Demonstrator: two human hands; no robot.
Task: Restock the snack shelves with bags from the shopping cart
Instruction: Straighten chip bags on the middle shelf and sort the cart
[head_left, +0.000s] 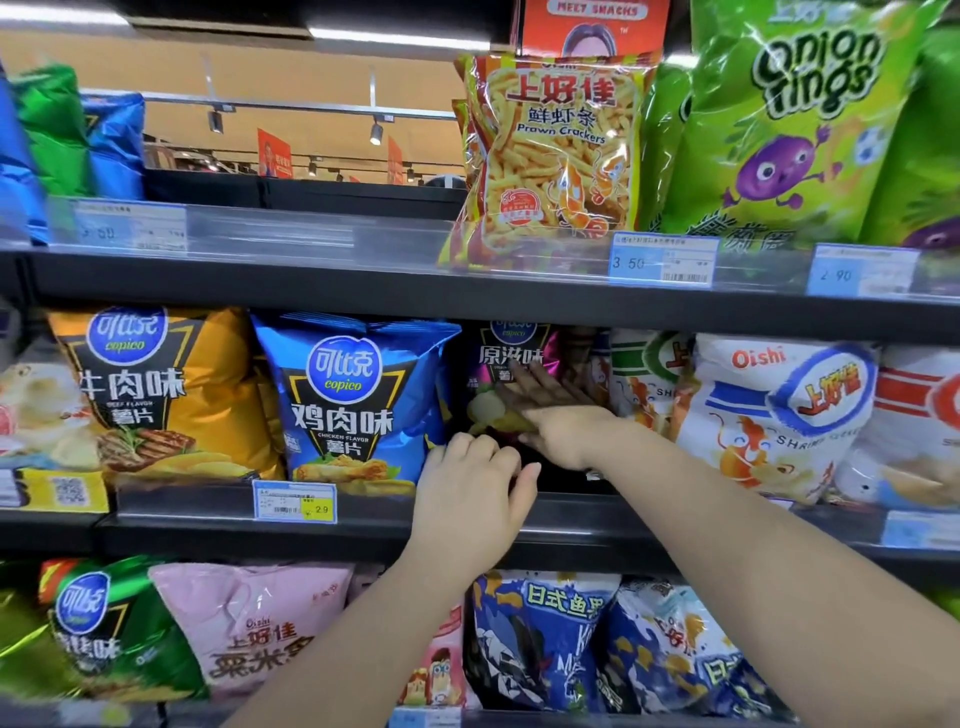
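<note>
Purple Copico original-flavour chip bag (511, 364): upright in the middle shelf's slot, between blue Copico chicken-flavour bag (343, 400) and white Oishi shrimp-cracker bag (649, 389), set further back than both. Right hand (566, 434): fingers straight, flat against the bag's face, not gripping. Left hand (475, 483): fingers curled at the bag's lower left corner; pinching the foil or merely resting there, cannot tell. Shopping cart: not in view. Risks, as judged: hard press likely to crush chips or buckle the bag backward; slick foil liable to slide forward over the shelf lip (208, 501) on release, if not seated behind it; left knuckles just beside the blue bag's corner, so a sideways nudge could tip that neighbour; right forearm crossing the shrimp-cracker bags, so a careless pull-back could drag one out. Edges: upper shelf front (311, 291) low over the bag tops, little headroom. Open room: narrow dark slot only, tight on both sides; free space toward the person, in front of the lip.
</note>
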